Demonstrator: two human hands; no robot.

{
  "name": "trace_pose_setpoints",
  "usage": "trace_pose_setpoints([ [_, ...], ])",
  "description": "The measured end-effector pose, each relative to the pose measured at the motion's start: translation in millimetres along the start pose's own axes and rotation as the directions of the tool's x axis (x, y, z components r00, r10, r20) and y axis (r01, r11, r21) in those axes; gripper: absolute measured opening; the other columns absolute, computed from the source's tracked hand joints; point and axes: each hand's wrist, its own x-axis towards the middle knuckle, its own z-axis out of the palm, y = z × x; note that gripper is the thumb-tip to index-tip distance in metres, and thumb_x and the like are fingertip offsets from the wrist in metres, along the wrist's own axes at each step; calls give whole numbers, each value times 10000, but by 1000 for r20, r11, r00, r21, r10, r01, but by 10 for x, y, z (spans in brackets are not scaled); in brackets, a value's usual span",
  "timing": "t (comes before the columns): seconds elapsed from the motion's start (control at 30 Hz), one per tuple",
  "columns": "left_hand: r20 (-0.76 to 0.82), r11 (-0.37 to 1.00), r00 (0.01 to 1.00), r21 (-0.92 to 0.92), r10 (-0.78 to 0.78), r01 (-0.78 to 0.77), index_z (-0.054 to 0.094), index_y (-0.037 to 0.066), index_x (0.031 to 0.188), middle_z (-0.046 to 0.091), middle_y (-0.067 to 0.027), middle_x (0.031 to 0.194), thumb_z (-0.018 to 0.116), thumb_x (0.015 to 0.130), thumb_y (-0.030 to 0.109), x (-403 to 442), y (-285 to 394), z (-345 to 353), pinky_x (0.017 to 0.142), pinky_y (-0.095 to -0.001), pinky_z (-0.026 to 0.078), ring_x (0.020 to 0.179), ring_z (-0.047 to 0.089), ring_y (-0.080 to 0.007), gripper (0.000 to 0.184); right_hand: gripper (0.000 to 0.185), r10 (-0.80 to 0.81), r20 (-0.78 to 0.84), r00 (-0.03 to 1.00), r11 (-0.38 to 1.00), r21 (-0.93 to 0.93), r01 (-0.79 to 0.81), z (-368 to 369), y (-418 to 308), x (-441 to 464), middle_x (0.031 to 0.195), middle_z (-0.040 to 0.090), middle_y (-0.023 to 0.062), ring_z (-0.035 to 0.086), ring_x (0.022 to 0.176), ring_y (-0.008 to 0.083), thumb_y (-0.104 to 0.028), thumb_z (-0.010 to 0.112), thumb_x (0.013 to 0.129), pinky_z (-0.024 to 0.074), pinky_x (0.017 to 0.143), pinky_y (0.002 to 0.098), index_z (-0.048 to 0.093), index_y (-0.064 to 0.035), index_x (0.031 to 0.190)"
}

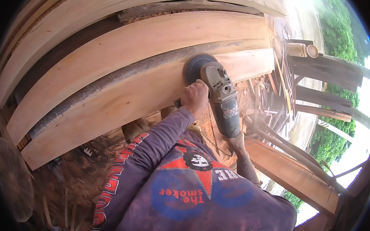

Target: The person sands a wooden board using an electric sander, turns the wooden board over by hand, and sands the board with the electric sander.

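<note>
Two bare hands held an angle grinder over the nearest of several long, pale planks. The left hand was closed around the side handle, whose dark end showed past the fist. The right hand held the rear end of the body; its fingers were mostly hidden, so their exact placing could not be told.

The grinder lay across the near plank, toward that plank's right end, with its head pointing away from the person. Its round, dark disc overlapped the far edge of the plank; whether it touched the wood could not be told. Beyond the near plank ran a rough, greyish strip of wood, then a second pale plank, and farther off a third.

The person wore a purple long-sleeved shirt with red, white and blue print, the words "The smoker" upside down in the view. Shavings and debris covered the ground at the left, and thin wood scraps lay beyond the planks' right ends. A broad reddish-brown board slanted at the lower right. Green foliage showed in bright light at the upper right.
</note>
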Motion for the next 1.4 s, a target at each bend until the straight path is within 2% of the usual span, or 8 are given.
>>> trace_pose_setpoints([
  [0.2,3,998,998,-4,60,-60,622,4,921,739,-152,833,786,789,213,302,519,338,647,-339,613,773,767,-248,297,425,56,-11,998,997,51,-55,-510,289,250,933,762,109,697,819,148,-186,834,747,545,722,339,724,74,1064],
  [0.53,-12,990,990,19,142,-141,630,19,895,737,-112,767,719,816,140,988,1511,801,598,-331,600,715,760,-214,170,369,50,-30,998,997,66,-48,-1249,727,703,902,746,77,665,782,134,-147,818,728,536,704,341,731,60,1021],
  [0.6,-30,987,987,35,160,-159,641,20,898,740,-110,766,719,813,139,1142,1602,808,596,-334,599,715,761,-216,167,172,23,-135,991,991,131,-5,-1191,803,804,687,659,47,606,598,145,-108,755,702,464,550,343,687,33,772],
  [0.77,-57,970,968,40,243,-241,671,11,924,761,-147,811,723,804,136,1495,1580,838,606,-350,599,746,772,-245,181,137,48,-192,980,983,186,-12,-955,770,936,658,652,62,607,595,147,-94,741,688,457,543,336,670,23,692],
  [0.87,-25,957,957,28,289,-289,663,7,913,760,-168,819,730,796,134,1460,1357,739,630,-362,604,756,773,-268,185,138,87,-136,987,970,237,-53,-795,572,788,704,683,67,640,638,163,-92,740,695,495,605,317,712,18,774],
  [0.9,-32,955,954,36,297,-295,663,7,913,760,-168,819,730,796,134,1401,1258,670,630,-362,604,756,773,-268,185,221,73,-104,992,968,246,-45,-727,502,711,722,640,23,588,644,134,-129,742,694,464,582,325,691,7,861],
  [1.27,155,973,962,10,225,-229,608,-36,942,740,-213,827,733,778,114,-212,-501,-309,677,-435,613,789,764,-343,254,272,52,46,998,996,64,-55,772,-155,-688,858,758,129,723,804,207,-131,795,722,552,741,373,743,26,937],
  [1.4,172,981,966,-19,191,-191,604,-41,961,736,-224,837,726,773,125,-907,-1347,-750,694,-457,610,802,758,-365,279,327,45,23,999,993,104,-47,1557,-435,-1289,923,772,174,751,886,256,-136,812,705,564,786,390,744,18,985],
])
